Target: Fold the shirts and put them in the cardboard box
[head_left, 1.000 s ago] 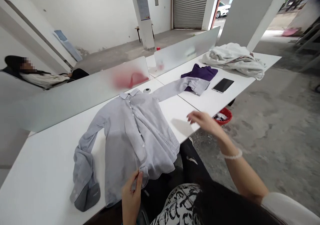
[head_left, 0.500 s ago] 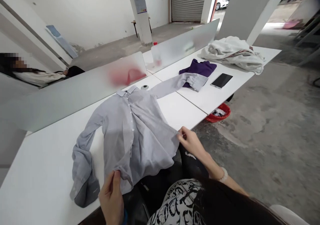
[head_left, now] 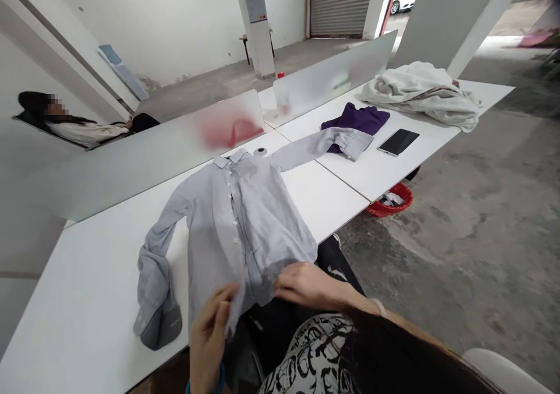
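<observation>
Two hands held the hem of the grey shirt: the left hand pinched the button-strip end, and the right hand, just right of it, closed its fingers on cloth. The shirt lay lengthwise on the white table — collar far, hem overhanging toward the person.

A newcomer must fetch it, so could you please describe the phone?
Start at the far white table, right of the grey shirt. The phone lies flat beside the purple garment, before the white cloth pile. It is the only hard, black, glossy rectangle among soft fabrics.
</observation>
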Demonstrator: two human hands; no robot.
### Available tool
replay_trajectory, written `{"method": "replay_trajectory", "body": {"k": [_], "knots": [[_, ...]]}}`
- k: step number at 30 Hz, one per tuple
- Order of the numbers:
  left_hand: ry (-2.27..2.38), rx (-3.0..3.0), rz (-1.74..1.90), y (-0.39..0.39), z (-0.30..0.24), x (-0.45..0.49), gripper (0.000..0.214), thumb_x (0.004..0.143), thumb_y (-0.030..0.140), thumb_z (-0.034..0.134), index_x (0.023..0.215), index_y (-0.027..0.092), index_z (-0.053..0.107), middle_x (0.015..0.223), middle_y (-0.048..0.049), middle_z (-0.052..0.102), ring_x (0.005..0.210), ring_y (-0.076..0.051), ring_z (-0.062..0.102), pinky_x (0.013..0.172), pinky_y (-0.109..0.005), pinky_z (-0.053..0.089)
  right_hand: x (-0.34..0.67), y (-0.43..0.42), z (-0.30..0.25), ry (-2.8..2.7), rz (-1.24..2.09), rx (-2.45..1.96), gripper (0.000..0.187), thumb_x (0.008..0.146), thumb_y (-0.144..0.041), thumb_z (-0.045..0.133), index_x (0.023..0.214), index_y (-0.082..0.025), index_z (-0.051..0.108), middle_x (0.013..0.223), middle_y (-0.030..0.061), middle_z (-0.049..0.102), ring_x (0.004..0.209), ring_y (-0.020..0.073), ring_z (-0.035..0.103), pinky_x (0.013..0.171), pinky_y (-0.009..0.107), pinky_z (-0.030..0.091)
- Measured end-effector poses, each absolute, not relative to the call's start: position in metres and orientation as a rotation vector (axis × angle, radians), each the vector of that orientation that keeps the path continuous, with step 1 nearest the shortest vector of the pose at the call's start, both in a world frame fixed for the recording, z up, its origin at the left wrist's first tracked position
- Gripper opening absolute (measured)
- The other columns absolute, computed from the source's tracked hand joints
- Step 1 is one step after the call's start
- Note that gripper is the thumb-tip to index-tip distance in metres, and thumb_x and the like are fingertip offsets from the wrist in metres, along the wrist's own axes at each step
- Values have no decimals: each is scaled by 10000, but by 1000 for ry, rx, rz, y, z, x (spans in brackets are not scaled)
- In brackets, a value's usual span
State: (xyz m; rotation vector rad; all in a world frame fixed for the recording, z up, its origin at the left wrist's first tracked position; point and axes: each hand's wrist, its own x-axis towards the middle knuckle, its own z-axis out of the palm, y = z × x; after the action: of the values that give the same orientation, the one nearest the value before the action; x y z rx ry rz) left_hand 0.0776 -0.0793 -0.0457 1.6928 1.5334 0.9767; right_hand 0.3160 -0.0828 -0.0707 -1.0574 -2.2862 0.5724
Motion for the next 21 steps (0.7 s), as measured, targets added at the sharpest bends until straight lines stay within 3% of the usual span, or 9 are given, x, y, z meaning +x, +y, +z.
{"method": "replay_trajectory", "body": {"k": [2,5,10,13,17,21], "knots": [[1312,1838,666,-77,-49,74,433,813,549,488,915,201,727,935,-78,719,930,-234,649,855,-349,521,339,-83,-87,-1979,661,-1444,248,956,-323,371,827,-198,541,759,32,620,676,143,566,630,244,381],[1443,1920,621,-67,-62,64,432,849,529,444,1035,232,696,1079,-58,695,1046,-232,618,922,-373,494,375,-85,-113,-1558,739,-1812,170,932,-342,391,865,-205,466,714,19,578,640,164,559,616,261,371],[1815,2206,647,-45,-104,32,567,870,568,344,1174,182,628,1257,-121,594,1237,-307,471,1043,-502,360,388,-89,-153,-1209,1057,-1453,320,841,-487,517,885,-241,317,749,-32,491,681,132,539,653,256,424],[1905,2319,521,-43,-128,16,581,904,505,296,1289,148,544,1382,-150,480,1336,-359,327,1058,-592,269,380,-90,-161,-1040,1169,-1302,424,773,-535,594,881,-242,308,754,-44,475,677,110,520,652,247,430],[1858,2424,399,-50,-143,7,526,926,402,279,1352,167,480,1411,-154,445,1355,-358,290,1030,-626,274,381,-87,-140,-1029,1272,-1316,416,763,-528,594,915,-232,344,578,-104,352,509,80,373,501,203,324],[1867,2422,449,-60,-145,5,509,920,414,290,1333,208,505,1391,-137,473,1361,-350,285,1033,-612,279,416,-81,-100,-977,1065,-1412,329,780,-485,550,919,-241,377,617,-80,393,526,92,396,461,191,331]]}}
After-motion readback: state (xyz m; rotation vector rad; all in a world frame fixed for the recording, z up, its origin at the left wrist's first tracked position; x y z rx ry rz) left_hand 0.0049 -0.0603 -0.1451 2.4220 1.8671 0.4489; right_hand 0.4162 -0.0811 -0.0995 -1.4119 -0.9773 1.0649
